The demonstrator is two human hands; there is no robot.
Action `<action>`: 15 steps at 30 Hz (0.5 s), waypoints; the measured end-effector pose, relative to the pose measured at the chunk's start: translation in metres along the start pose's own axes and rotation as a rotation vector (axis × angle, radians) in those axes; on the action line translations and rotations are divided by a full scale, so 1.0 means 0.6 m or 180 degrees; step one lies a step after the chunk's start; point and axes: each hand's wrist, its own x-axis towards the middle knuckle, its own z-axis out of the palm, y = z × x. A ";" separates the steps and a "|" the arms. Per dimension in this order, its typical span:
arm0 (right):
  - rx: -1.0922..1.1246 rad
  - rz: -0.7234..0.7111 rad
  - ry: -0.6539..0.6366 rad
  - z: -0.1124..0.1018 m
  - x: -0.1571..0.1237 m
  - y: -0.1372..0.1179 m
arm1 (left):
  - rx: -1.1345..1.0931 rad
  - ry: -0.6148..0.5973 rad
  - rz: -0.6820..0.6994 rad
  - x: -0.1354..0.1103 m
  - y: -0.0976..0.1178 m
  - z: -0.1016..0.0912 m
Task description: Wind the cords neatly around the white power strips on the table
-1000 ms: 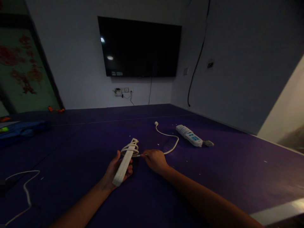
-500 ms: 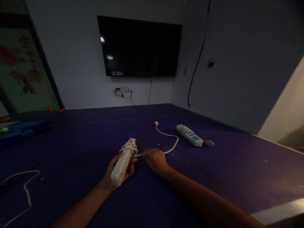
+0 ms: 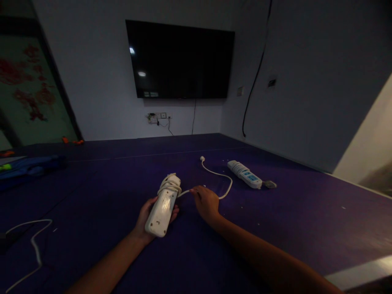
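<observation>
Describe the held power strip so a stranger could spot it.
Below the big black television stretches a purple surface. Over it, the left hand holds the white power strip. Unlike the blue-socketed strip lying farther right, it shows no blue.

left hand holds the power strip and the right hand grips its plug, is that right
Not the plug: in the head view the right hand grips the cord partway along, and the plug lies beyond on the purple surface. The left hand does hold the power strip.
</observation>
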 end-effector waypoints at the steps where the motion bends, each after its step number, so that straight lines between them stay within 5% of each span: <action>1: 0.0038 0.0074 0.0076 0.001 0.000 0.001 | 0.0006 0.0034 0.0032 0.000 -0.001 0.002; 15: 0.0085 0.0228 0.0249 0.002 0.001 0.007 | 0.0318 0.0047 0.0339 0.015 -0.013 0.000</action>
